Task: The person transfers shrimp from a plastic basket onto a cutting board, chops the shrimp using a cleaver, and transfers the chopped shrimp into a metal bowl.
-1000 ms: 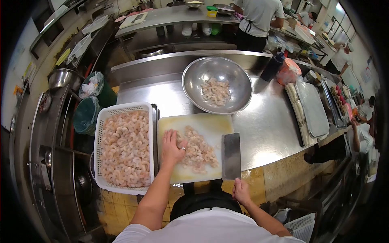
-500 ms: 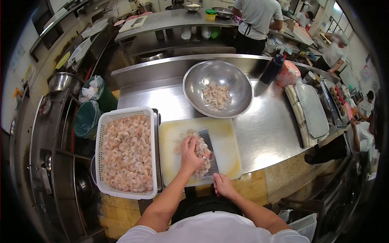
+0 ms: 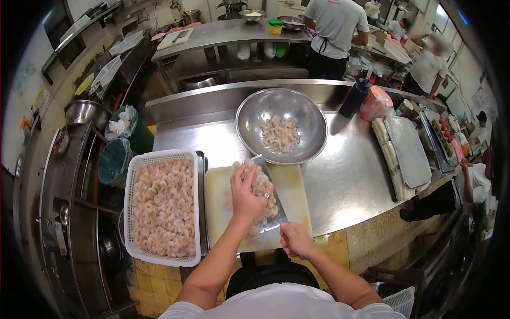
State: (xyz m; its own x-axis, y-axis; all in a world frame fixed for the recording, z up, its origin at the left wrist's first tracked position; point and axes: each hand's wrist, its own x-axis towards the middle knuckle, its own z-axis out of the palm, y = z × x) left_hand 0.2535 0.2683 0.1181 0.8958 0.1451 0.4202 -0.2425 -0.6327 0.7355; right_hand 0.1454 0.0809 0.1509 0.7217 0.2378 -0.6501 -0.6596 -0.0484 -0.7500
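My right hand [image 3: 295, 240] is closed round the handle of a broad cleaver [image 3: 276, 217], whose blade lies under a heap of chopped shrimp [image 3: 263, 183]. Over the heap, my left hand [image 3: 248, 198] spreads its fingers and holds the pieces against the blade. Beneath them is a white, yellow-stained cutting board [image 3: 295, 191]. Beyond the board stands a steel bowl [image 3: 313, 127] with shrimp pieces [image 3: 280, 134] in its bottom. Left of the board, a white perforated basket [image 3: 199, 212] is full of whole peeled shrimp [image 3: 162, 207].
Behind the bowl runs the raised table edge [image 3: 212, 90]. To the right are a dark bottle [image 3: 355, 98], an orange-lidded tub [image 3: 377, 103] and stacked trays [image 3: 408, 151]. Lined bins [image 3: 115, 162] stand at left. Other people [image 3: 336, 32] work farther off.
The cleaver has gone from the board's right side to under the shrimp heap, and heap and blade now sit higher, nearer the bowl. My left hand has moved right onto the shrimp.
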